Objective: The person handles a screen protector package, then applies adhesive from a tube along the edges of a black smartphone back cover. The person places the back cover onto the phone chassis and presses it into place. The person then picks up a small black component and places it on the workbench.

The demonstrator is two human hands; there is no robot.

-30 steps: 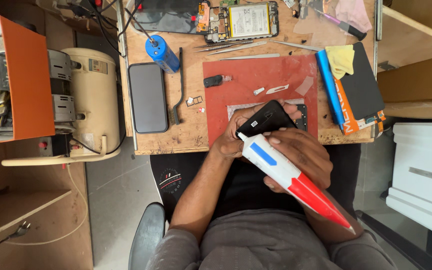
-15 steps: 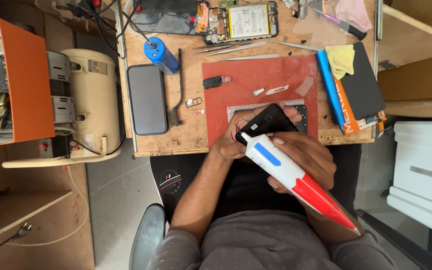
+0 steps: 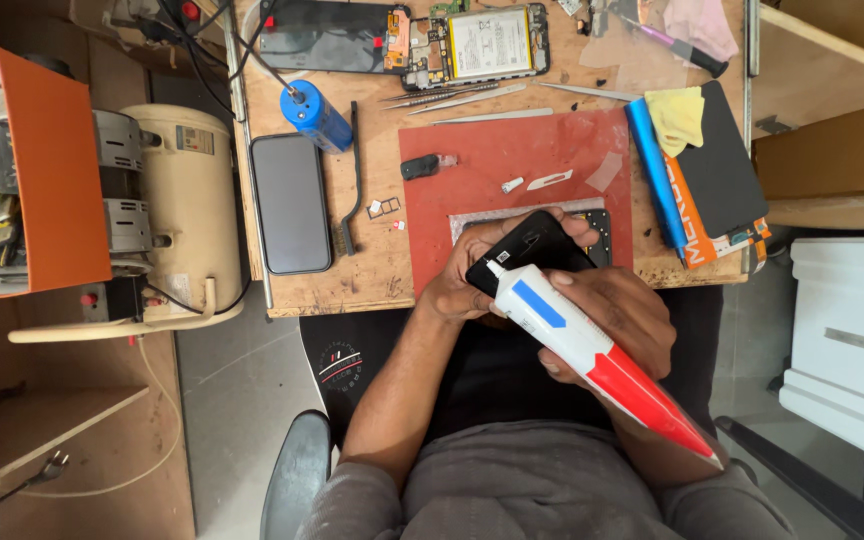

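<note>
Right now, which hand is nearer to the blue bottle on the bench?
Left. The left hand holds the black phone, closer to the blue bottle; the right hand holds the glue tube, farther away.

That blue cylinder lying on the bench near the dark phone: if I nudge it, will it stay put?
Probably not. The blue cylinder lies on its round side on the flat wooden bench, so it would likely roll. The cable at its black tip may drag it or check it. Its smooth-looking shell could be slippery. The brush beside it might stop it.

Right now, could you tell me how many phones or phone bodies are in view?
3: a black phone body gripped by the left hand, a dark glass-faced phone lying on the wooden bench, and an opened phone at the bench's far edge. Others may be hidden.
</note>
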